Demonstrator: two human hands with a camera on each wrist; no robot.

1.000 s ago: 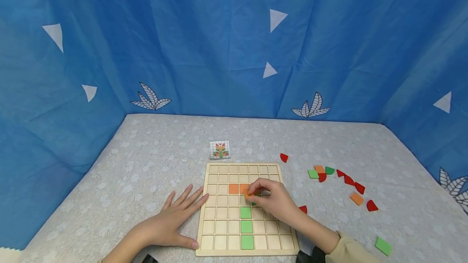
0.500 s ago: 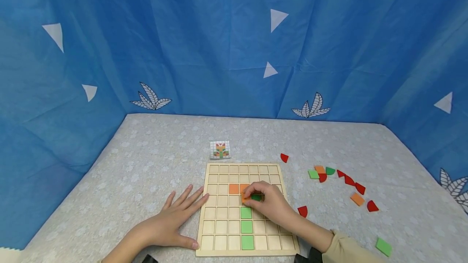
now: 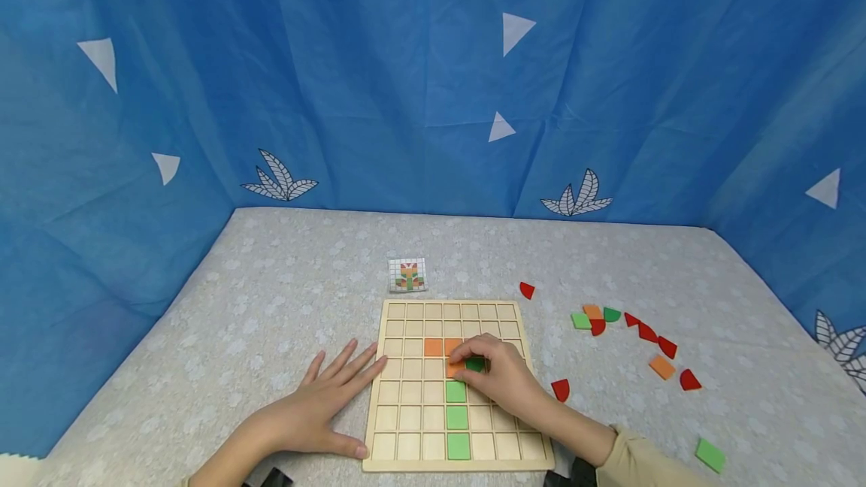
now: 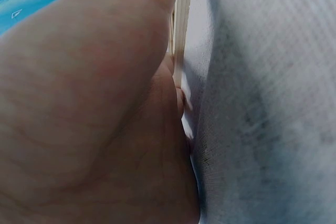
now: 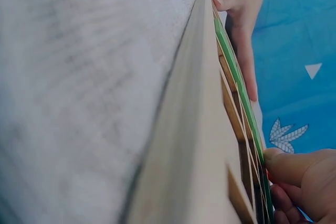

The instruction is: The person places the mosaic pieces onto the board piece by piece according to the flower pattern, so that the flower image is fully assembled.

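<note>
While, in the head view, my left hand (image 3: 313,409) lies spread at the edge of the pale wooden grid board (image 3: 467,466), my right hand (image 3: 499,373) pinches the orange square tile (image 3: 452,370) near its middle; I'd square the tile up, then press evenly. My left wrist view shows no tile; my right wrist view hides its seating.

Looks like a curtained-off tabletop space, walled on three sides by blue hanging fabric (image 3: 379,96) printed with white triangles (image 3: 517,33) and leaves (image 3: 284,188), spread with pale grey floral cloth (image 3: 304,284); cannot tell the room's kind.
</note>
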